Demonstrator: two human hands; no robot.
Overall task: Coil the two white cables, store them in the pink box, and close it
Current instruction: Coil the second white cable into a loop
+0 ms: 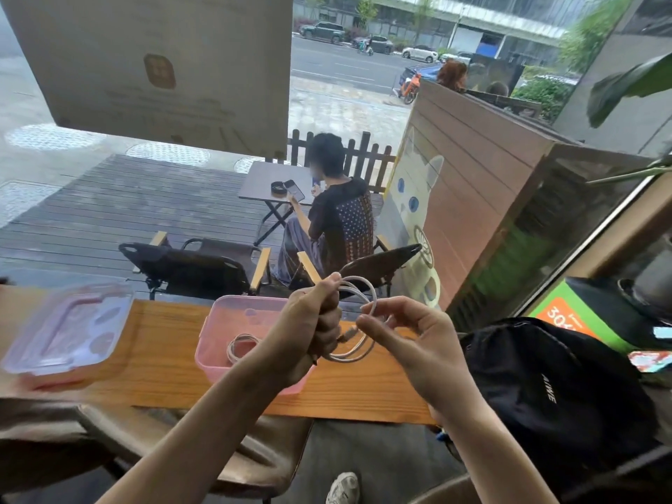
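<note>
The fingers (329,289) of the left hand (312,321) were clamped around one side of a white cable (358,321) gathered into several loops, while the right hand (411,336) pinched the opposite side of the coil between thumb and forefinger, its other fingers spread loosely apart. Both hands held the coil in the air above the near right corner of the open pink box (251,336), which stood on the wooden counter (163,369). A second coiled white cable (242,345) already lay inside the box, on its floor. The box's translucent lid (69,329) rested on the counter well to the left, apart from the box. A black backpack (556,391) sat just off the counter's right end.
</note>
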